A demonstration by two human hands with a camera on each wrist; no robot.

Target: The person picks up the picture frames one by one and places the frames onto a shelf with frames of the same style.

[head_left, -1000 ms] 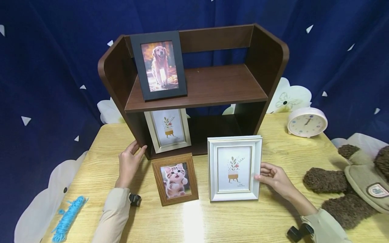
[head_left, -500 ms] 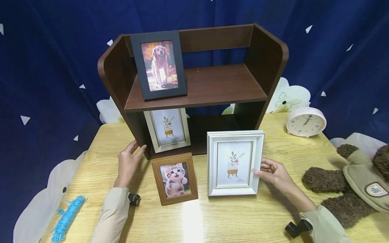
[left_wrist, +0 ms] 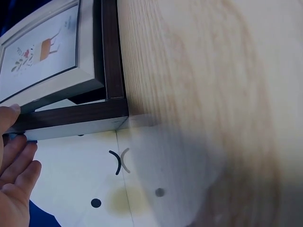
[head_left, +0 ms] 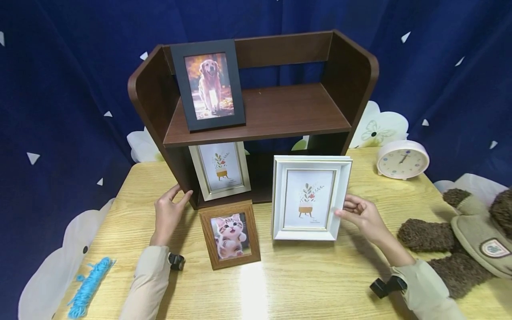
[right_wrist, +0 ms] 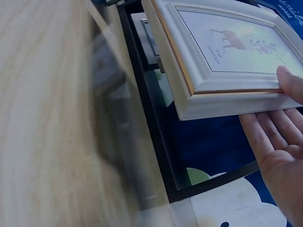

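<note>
My right hand (head_left: 365, 220) pinches the right edge of a white picture frame (head_left: 306, 200) with a potted-plant print. The right wrist view shows the thumb on its front and the fingers behind. This frame is off the table, in front of the lower right bay of a dark brown shelf (head_left: 296, 109). My left hand (head_left: 168, 218) grips the shelf's left side panel low down, thumb on one side and fingers on the other. Close by, a champagne-coloured picture frame (head_left: 222, 171) stands in the lower left bay.
A black picture frame (head_left: 210, 86) with a dog photo leans on the upper shelf. The wooden frame (head_left: 230, 235) with a kitten photo stands on the table before the shelf. Blue rope (head_left: 90, 286) lies left; a round clock (head_left: 402, 160) and a teddy bear (head_left: 460, 240) are right.
My right hand has raised the white picture frame and moved it toward the shelf, its bottom edge leaving the table. The left hand has stayed at the shelf's side panel.
</note>
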